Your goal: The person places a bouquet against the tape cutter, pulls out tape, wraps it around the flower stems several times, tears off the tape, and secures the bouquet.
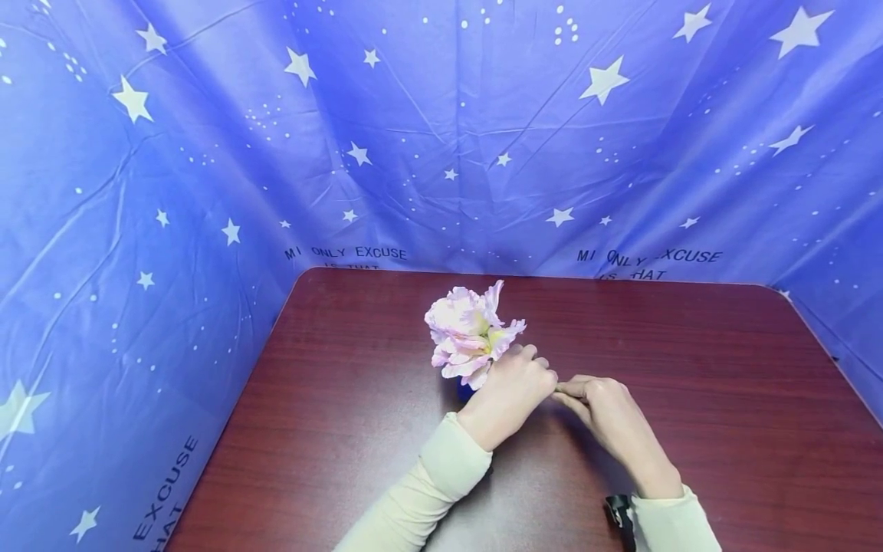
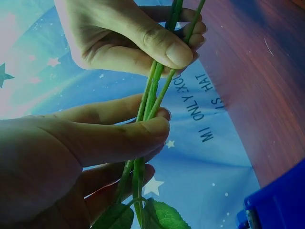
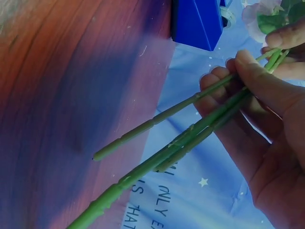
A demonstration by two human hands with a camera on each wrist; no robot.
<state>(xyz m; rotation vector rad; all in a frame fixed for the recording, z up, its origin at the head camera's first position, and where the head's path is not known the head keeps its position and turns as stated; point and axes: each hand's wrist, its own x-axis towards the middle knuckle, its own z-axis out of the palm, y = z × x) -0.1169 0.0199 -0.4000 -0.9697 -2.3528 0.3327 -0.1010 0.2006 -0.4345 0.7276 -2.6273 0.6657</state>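
A bunch of pale pink artificial-looking flowers (image 1: 465, 330) is held over the middle of the table. My left hand (image 1: 510, 392) pinches its green stems (image 2: 151, 93) between thumb and fingers, just below the blooms. Farther down, my right hand (image 1: 610, 418) grips the same stems with thumb and fingertips. Past the right hand, three stem ends (image 3: 157, 160) stick out at different lengths in the right wrist view, one angled apart from the other two. Green leaves (image 2: 164, 214) hang by the left hand.
A blue object (image 1: 465, 391) with a small metal part shows behind the flowers and left hand, mostly hidden; its blue side (image 3: 198, 24) appears larger in the right wrist view. The dark red wooden table (image 1: 345, 383) is bordered by a blue star-printed cloth (image 1: 455, 115).
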